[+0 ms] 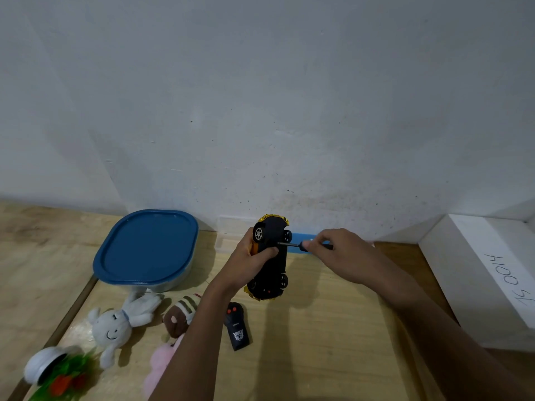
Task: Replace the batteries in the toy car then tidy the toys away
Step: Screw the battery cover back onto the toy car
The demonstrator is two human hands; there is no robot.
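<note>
A yellow toy car [272,273] stands on end above the wooden table, its black underside turned toward me. My left hand [249,260] grips it round the body, thumb across the underside. A small screwdriver [295,245] is pinched in my right hand [338,256], and its tip touches the underside near the upper wheels. The black remote control [238,328] lies on the table below the car.
A container with a blue lid [147,247] sits at the back left. A white plush rabbit [118,325], a brown plush [179,316], a pink plush [162,369] and a white-and-green toy [55,371] lie front left. A white box [486,273] stands right.
</note>
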